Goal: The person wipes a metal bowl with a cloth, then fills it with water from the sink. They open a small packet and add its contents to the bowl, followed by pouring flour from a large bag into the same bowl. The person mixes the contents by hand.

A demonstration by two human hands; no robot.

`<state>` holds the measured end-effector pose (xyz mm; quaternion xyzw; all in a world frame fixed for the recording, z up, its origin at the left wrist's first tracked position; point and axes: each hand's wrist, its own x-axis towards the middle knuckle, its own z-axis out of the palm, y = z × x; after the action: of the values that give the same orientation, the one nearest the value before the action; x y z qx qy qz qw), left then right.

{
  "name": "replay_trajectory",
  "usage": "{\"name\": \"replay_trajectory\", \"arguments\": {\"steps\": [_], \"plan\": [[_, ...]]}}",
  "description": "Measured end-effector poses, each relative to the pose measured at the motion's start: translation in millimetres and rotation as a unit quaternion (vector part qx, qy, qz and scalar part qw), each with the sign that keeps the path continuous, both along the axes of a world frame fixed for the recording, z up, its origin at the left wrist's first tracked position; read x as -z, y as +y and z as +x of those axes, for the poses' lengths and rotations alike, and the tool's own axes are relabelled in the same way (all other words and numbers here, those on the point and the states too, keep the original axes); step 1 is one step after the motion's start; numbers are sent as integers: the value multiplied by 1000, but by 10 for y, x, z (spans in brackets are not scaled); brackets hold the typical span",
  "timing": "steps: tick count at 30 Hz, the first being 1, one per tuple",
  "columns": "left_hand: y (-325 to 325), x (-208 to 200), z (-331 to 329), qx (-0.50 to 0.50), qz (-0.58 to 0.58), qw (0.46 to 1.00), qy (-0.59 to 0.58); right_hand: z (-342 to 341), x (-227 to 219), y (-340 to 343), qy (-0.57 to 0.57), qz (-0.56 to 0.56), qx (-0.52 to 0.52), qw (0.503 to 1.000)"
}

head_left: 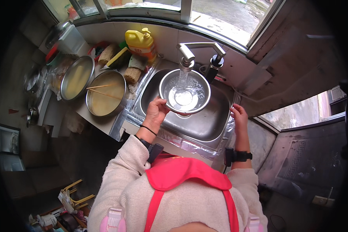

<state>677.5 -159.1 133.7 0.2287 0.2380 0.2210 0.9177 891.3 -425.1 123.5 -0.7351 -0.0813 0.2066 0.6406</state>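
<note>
1. We see the left hand (pixel 157 112) gripping the metal bowl (pixel 199 97) at its near left rim; its fingers are drawn in close, the thumb by the rim and some fingertips hidden by the bowl.
2. We find the right hand (pixel 239 116) apart from the bowl, near the sink's right edge, with its fingers loosely bent, partly open and holding nothing that we can see. Whether they touch that edge, we cannot tell.
3. Our bowl is over the far part of the sink (pixel 205 129), under the faucet (pixel 186 58); water runs down into it.
4. We have open room in the basin on the bowl's near and right sides, between the two hands. At the far side the bowl's rim comes close beneath the faucet's spout.
5. Along the sink's near edge we see shiny foil (pixel 181 142).
6. To the left, the surface (pixel 92 120) is crowded: a pot (pixel 125 91) of cloudy liquid with chopsticks (pixel 98 86) across it, another metal basin (pixel 92 69) just beside it, and a brush (pixel 132 75) by the sink's left edge.
7. Farther back, a yellow jug (pixel 140 43) is near the tiled wall.
</note>
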Motion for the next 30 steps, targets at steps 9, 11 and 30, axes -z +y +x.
{"name": "replay_trajectory", "arguments": {"steps": [9,11,30], "plan": [[61,209,-161,33,-20,999,-11,-468,156,-275,33,-37,12,999],[47,301,-250,23,-31,999,-7,-585,125,-223,36,-27,2,999],[-238,501,-1467,10,-20,999,39,-1774,-134,1682,-151,-373,-671,623]]}}
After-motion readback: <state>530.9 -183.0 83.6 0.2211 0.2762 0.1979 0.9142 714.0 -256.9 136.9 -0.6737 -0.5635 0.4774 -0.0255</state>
